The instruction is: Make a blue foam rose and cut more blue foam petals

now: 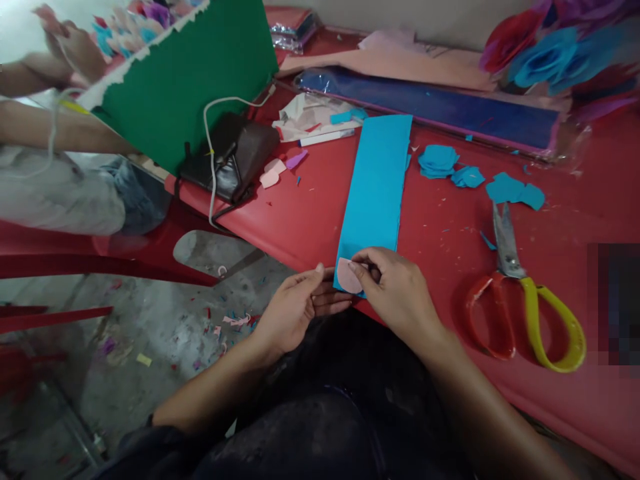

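Note:
A long folded strip of blue crepe paper [376, 180] lies on the red table, its near end at the table's front edge. On that end rests a small rounded pink paper piece [349, 276]. My right hand [397, 283] pinches the pink piece between thumb and fingers, against the blue paper. At the strip's lower left corner is my left hand [295, 303], fingers stretched out and partly hidden under the paper, thumb raised and off it. To the right lie scissors [510, 257] with one red and one yellow handle, blades slightly apart.
Blue paper cutouts [439, 162] lie beyond the scissors. A white marker [327, 138], a dark wallet-like bag [235, 153] and a white cable [207, 127] are at left. A green board [190, 87] stands behind; another person's arm [65, 127] shows beyond. Wrapped blue paper [430, 107] lies at the back.

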The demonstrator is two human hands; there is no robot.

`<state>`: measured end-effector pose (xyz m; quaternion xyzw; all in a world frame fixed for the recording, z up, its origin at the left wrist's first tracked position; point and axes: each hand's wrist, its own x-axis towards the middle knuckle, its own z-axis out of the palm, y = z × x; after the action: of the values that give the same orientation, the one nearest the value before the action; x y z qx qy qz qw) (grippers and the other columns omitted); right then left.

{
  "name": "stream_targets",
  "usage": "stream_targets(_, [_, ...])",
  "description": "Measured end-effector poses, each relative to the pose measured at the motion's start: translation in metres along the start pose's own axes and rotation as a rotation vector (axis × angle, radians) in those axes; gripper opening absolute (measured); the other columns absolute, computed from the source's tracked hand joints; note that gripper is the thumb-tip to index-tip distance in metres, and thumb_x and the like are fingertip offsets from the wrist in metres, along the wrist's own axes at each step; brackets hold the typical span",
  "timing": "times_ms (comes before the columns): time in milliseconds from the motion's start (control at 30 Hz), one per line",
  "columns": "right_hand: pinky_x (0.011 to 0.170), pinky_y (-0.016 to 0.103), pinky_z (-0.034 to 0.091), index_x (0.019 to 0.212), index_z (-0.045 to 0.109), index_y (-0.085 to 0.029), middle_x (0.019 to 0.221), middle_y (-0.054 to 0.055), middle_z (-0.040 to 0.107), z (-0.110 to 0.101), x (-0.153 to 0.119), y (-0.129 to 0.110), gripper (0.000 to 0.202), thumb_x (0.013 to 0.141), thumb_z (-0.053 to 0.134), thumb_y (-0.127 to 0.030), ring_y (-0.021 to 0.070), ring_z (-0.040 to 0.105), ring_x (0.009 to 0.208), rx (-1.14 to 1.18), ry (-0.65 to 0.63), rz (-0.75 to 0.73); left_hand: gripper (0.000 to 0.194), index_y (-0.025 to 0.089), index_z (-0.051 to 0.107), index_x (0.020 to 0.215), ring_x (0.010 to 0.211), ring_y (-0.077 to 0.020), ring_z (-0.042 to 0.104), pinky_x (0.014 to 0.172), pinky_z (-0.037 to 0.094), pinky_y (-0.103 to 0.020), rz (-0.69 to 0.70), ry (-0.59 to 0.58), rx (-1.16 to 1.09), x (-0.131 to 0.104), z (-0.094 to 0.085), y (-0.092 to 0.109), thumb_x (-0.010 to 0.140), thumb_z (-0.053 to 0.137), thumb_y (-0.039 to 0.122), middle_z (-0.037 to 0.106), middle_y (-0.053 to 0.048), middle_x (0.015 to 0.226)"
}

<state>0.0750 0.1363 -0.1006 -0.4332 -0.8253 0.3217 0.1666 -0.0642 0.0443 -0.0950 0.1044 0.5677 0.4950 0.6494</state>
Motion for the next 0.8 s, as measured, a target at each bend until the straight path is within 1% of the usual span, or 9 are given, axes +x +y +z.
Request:
stream_targets(67, [0.06,0.027,0.039,0.089,0.065,-0.02,0.087,0.004,0.069,0.0007,-0.0003,0.0001,0.011,0.088,0.055,-0.025,0.0171,0.06,0.074,-0.011,0.015,-0.007,0.04,0.019,0.071,0.099,0.088,-0.0258,0.071,0.082,0.056,-0.045,-0.003,-0.012,0.006,0.0008,-0.0003,0.0026,0.086,0.053,0.052,0.074,-0.011,0.099])
stream_targets(200, [0.059,0.026,0.038,0.087,0.065,-0.021,0.084,0.004,0.069,0.0014,-0.0005,-0.0001,0.012,0.088,0.055,-0.026,0.0167,0.06,0.072,-0.027,0.03,-0.015,0.035,0.019,0.072,0.097,0.084,-0.0251,0.072,0.081,0.056,-0.046,0.014,-0.03,-0.018,0.0035,-0.0008,0.0041,0.085,0.055,0.048,0.075,-0.01,0.096])
stream_targets(300, [0.059,0.026,0.037,0.087,0.065,-0.021,0.084,0.003,0.068,0.0013,-0.0009,-0.0008,0.011,0.088,0.055,-0.025,0.0164,0.059,0.072,-0.033,0.025,-0.016,0.031,0.018,0.073,0.091,0.079,-0.0232,0.072,0.081,0.056,-0.045,0.003,-0.049,-0.05,0.0054,-0.0012,0.0048,0.084,0.057,0.045,0.075,-0.01,0.093])
stream_targets(367, [0.06,0.027,0.037,0.087,0.065,-0.021,0.085,0.003,0.068,0.0011,-0.0015,-0.0015,0.011,0.088,0.055,-0.026,0.0162,0.059,0.072,-0.033,0.023,-0.01,0.025,0.019,0.073,0.088,0.077,-0.0211,0.072,0.082,0.056,-0.042,0.002,-0.071,-0.052,0.0059,-0.0014,0.0055,0.083,0.06,0.04,0.075,-0.009,0.091])
stream_targets(433, [0.061,0.027,0.038,0.087,0.065,-0.021,0.087,0.003,0.069,0.001,-0.002,-0.002,0.012,0.089,0.055,-0.027,0.0162,0.059,0.073,-0.024,0.02,-0.004,0.019,0.019,0.072,0.091,0.08,-0.0196,0.072,0.083,0.056,-0.039,0.019,-0.1,-0.027,0.006,-0.001,0.0054,0.08,0.065,0.033,0.075,-0.008,0.094])
stream_targets(500, [0.061,0.027,0.038,0.089,0.064,-0.02,0.088,0.003,0.069,0.0011,-0.0024,-0.0023,0.013,0.09,0.054,-0.027,0.0164,0.059,0.073,-0.021,0.018,-0.003,0.021,0.02,0.072,0.097,0.083,-0.0192,0.071,0.084,0.055,-0.037,0.048,-0.116,0.005,0.0061,0.0002,0.0042,0.078,0.068,0.029,0.074,-0.007,0.098])
stream_targets(567, [0.06,0.027,0.038,0.089,0.065,-0.02,0.086,0.003,0.068,0.0015,-0.0027,-0.0025,0.013,0.09,0.053,-0.027,0.0167,0.059,0.072,-0.031,0.019,-0.007,0.023,0.02,0.071,0.099,0.083,-0.0188,0.071,0.083,0.056,-0.037,0.074,-0.099,0.027,0.0065,0.0024,0.0023,0.077,0.068,0.027,0.074,-0.007,0.098])
stream_targets(700, [0.06,0.028,0.038,0.086,0.065,-0.02,0.084,0.003,0.068,0.003,-0.0031,-0.0031,0.013,0.089,0.053,-0.026,0.0174,0.06,0.073,-0.036,0.034,-0.021,0.018,0.019,0.071,0.094,0.077,-0.0161,0.069,0.08,0.056,-0.035,0.097,-0.046,0.026,0.0081,0.0067,-0.0004,0.076,0.068,0.023,0.074,-0.005,0.093])
stream_targets(800, [0.064,0.029,0.042,0.094,0.064,-0.019,0.089,0.005,0.068,0.0011,-0.0042,-0.0015,0.012,0.089,0.054,-0.023,0.0177,0.061,0.076,0.005,0.057,-0.028,0.017,0.018,0.071,0.091,0.072,-0.0144,0.068,0.077,0.056,-0.032,0.085,-0.031,0.013,0.0084,0.0077,0.0002,0.075,0.069,0.022,0.074,-0.005,0.091])
